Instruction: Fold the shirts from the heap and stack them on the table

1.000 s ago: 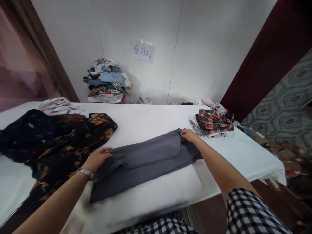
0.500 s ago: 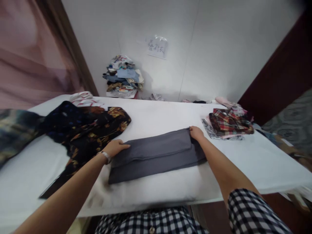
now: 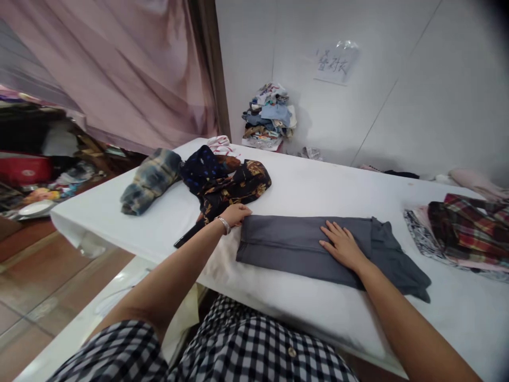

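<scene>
White tabletop (image 3: 310,191) against a pale wall, with a pink curtain (image 3: 119,69) hanging off to the left and a heap of clothes (image 3: 268,114) sitting at the far edge. Lying across the middle is a grey garment (image 3: 302,246), folded into a long strip with its right end bunching up loose. The left hand (image 3: 234,214) is pinching the strip's left end, fingers closed on the edge, while the right hand (image 3: 342,245) is lying flat and spread wide on top, pressing it down. Looks like thin, soft, light fabric to me, floppy and a bit slidey on that sheet, so I'd be gripping it at the folded ends or corners. A dark floral shirt (image 3: 234,183) is lying just beside the left hand, and a plaid pile (image 3: 465,223) is sitting well apart on the right.
</scene>
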`<action>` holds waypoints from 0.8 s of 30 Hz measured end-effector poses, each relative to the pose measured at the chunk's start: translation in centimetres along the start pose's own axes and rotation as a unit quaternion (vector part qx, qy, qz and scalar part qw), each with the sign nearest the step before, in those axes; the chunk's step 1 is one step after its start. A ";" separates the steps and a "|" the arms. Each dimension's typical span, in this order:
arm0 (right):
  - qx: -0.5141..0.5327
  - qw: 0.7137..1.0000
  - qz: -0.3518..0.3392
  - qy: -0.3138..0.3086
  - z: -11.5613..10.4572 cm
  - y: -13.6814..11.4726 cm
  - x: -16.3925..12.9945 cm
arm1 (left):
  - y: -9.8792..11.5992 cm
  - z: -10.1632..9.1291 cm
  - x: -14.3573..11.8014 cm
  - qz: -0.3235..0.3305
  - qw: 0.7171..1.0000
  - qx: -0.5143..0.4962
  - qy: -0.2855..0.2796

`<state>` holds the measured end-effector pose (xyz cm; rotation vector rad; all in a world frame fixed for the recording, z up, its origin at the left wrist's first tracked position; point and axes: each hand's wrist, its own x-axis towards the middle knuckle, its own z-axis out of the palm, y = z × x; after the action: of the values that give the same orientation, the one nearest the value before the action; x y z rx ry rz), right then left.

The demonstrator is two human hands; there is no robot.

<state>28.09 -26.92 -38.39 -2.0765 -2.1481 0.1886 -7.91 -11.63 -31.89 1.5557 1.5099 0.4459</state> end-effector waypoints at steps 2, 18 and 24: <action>-0.008 1.000 0.005 -0.004 -0.2 0.7 0.0 | -0.4 -0.1 -0.6 -0.005 1.000 0.009 0.010; 0.007 1.000 0.014 0.016 0.5 -4.1 -1.1 | -0.6 2.5 -4.7 0.024 0.947 0.311 0.070; 0.015 1.000 0.019 -0.012 0.1 -4.8 -1.2 | -0.6 3.6 -4.9 0.042 0.945 0.309 0.099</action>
<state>23.38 -28.29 -37.55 -2.1103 -2.1065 0.2490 -6.45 -17.52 -32.69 2.1144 1.8552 0.1783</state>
